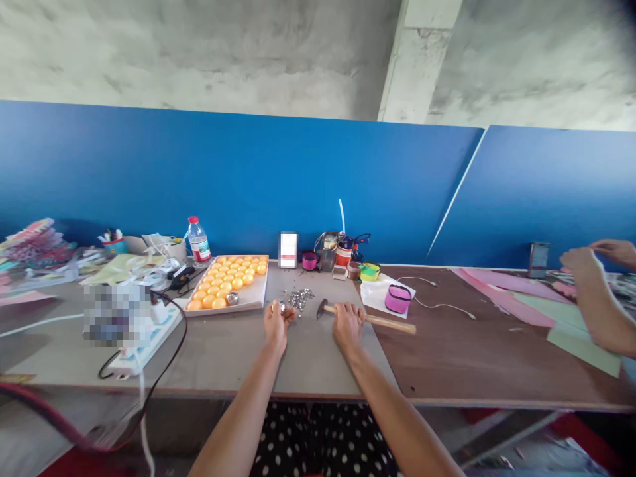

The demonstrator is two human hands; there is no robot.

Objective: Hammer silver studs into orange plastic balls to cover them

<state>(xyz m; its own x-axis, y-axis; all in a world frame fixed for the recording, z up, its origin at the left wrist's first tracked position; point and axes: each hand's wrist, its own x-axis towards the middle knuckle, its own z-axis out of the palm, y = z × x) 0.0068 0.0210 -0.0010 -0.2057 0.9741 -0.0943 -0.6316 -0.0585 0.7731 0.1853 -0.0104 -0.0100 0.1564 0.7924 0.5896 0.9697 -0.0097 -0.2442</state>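
holding a silvery piece (282, 307) at the fingertips of the left hand (276, 326), pinch nearly closed around it; too small to tell whether ball or cap. just behind it, toward the far edge of the worktop (308, 364): loose pile of metal bits (301, 298).

laid over the handle of the hammer (387, 322), close to the head end: right hand (348, 324), fingers curled down onto the wood. underside of the grip hidden, so firm grasp or mere rest cannot be told.

hammer flat on the worktop, long axis left to right, metal head at the left, handle end free toward the right edge. head between the two hands, nearer the right. silvery piece left of the head, near but apart.

behind-left of the left hand: tray (226, 310) of orange balls (228, 278), one silver ball (232, 298) near its front edge. well apart at the right edge: co-worker's hands (591, 265) over pink paper (497, 291).
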